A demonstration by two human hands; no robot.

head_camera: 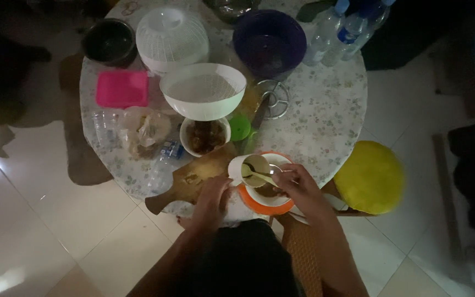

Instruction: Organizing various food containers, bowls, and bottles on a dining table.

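At the near edge of a round table, my right hand [298,184] holds a spoon [259,175] whose bowl dips into a small white cup [247,166]. The cup tilts over a white bowl [273,193] that sits on an orange plate [259,205]. My left hand [213,195] rests beside the cup on a wooden cutting board [193,179], its fingers close to the cup's side; whether it grips the cup is unclear.
A white bowl of brown food [205,136], a large white strainer bowl [203,91], a purple bowl [269,41], a pink box [121,88], a white domed basket [171,38], a dark pot [109,41], water bottles [336,33] and plastic bags [144,129] crowd the table [325,115]. A yellow stool [369,176] stands at the right.
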